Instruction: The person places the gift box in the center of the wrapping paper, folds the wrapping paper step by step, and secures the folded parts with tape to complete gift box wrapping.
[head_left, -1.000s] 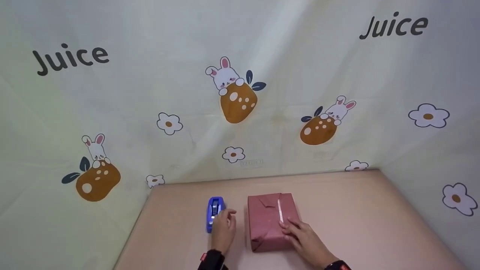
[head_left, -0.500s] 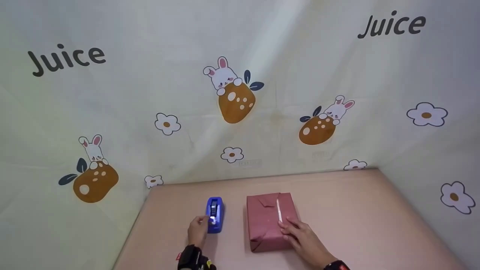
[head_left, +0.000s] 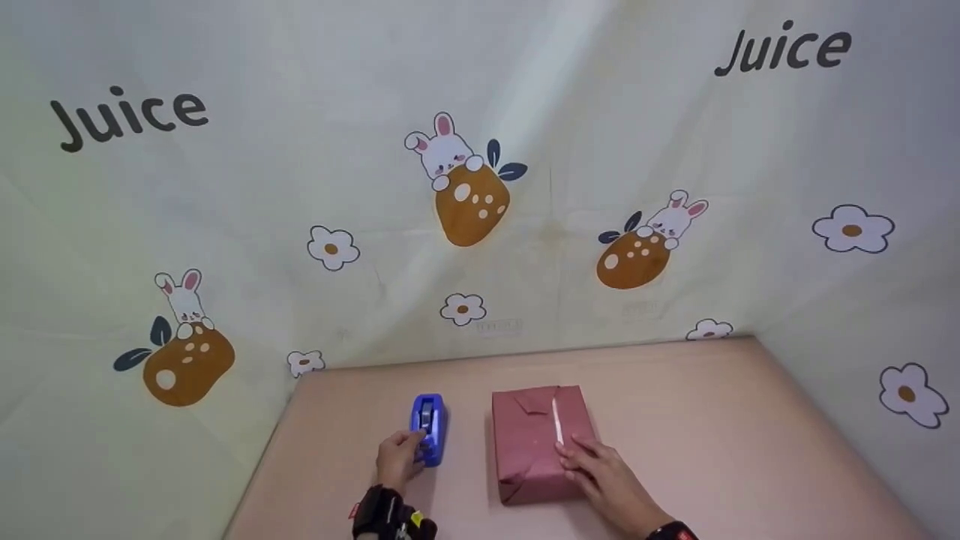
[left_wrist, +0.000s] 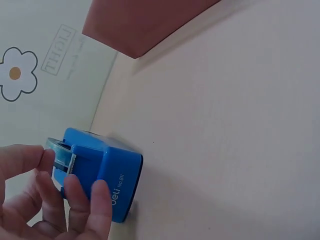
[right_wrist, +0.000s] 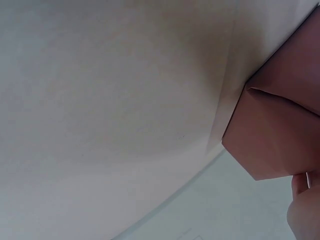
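One blue plastic tape dispenser (head_left: 429, 429) sits on the pink surface (head_left: 712, 435), gripped by the left hand (head_left: 397, 459). One box wrapped in red paper (head_left: 538, 442) lies under the flat, open right hand (head_left: 600, 471).

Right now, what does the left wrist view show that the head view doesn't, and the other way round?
Only the left wrist view shows the left hand's fingertips pinching the clear tape end at the cutter, and white lettering on the side of the blue plastic tape dispenser.

Only the head view shows the right hand resting flat on the box wrapped in reddish-brown paper, the strip of tape along its top seam, and the whole pink table.

Both show the dispenser held by the left hand, the wrapped box and the printed backdrop.
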